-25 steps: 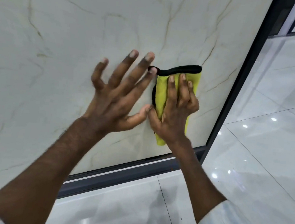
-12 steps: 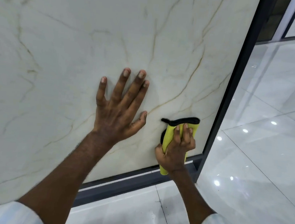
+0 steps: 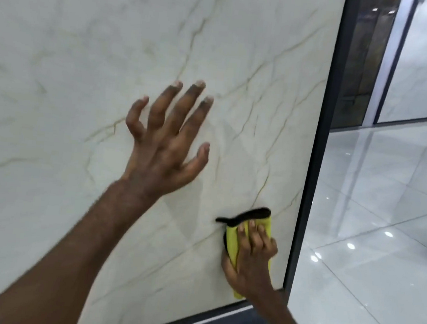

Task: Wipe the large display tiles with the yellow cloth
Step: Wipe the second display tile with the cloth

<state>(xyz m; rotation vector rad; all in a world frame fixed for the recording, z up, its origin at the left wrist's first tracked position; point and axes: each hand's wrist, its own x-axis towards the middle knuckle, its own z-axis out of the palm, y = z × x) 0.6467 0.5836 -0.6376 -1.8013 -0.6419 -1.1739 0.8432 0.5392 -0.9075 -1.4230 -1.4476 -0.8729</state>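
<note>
Inspection: yellow cloth (image 3: 232, 239) low at the tile's right edge.

I note my right hand (image 3: 250, 258) pressing the cloth flat against the large display tile (image 3: 87, 60), fingers closed over it, long axis upright, just beside the dark frame (image 3: 319, 145) and near the bottom rail. My left hand (image 3: 165, 144) spreads open up-left, holding nothing. I judge unwiped tile lies leftward and above; the frame blocks travel right.

I note one large upright glossy cream display tile (image 3: 112, 62) with thin tan marble veins, set in a dark frame. A folded yellow cloth with black edging (image 3: 233, 238) lies pressed flat against its lower right corner.
</note>
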